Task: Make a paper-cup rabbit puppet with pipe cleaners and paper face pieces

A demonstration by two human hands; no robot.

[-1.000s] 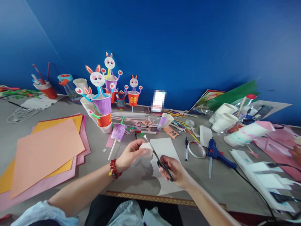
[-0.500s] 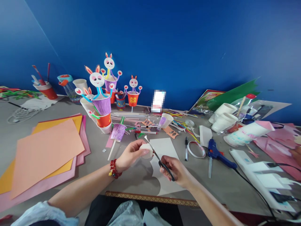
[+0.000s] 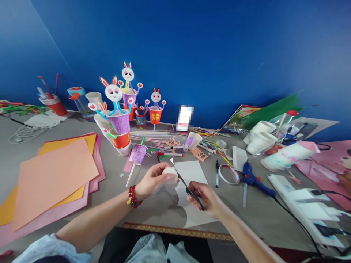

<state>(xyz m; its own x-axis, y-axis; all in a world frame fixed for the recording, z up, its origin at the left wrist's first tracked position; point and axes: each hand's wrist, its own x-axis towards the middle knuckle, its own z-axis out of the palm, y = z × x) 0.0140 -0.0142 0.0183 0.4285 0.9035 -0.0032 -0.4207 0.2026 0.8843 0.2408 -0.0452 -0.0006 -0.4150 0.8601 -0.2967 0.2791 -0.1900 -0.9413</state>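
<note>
While the left hand (image 3: 156, 178) pinches a white paper disc (image 3: 171, 176) at six o'clock, the right hand (image 3: 204, 199), curled around scissors (image 3: 189, 191) toward five o'clock, has barely shifted, suggesting slow, careful trimming above the bench (image 3: 159, 213).

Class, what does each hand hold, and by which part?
Left hand: a white disc, pinched on its left side. Right hand: scissors, by the black handles.
</note>
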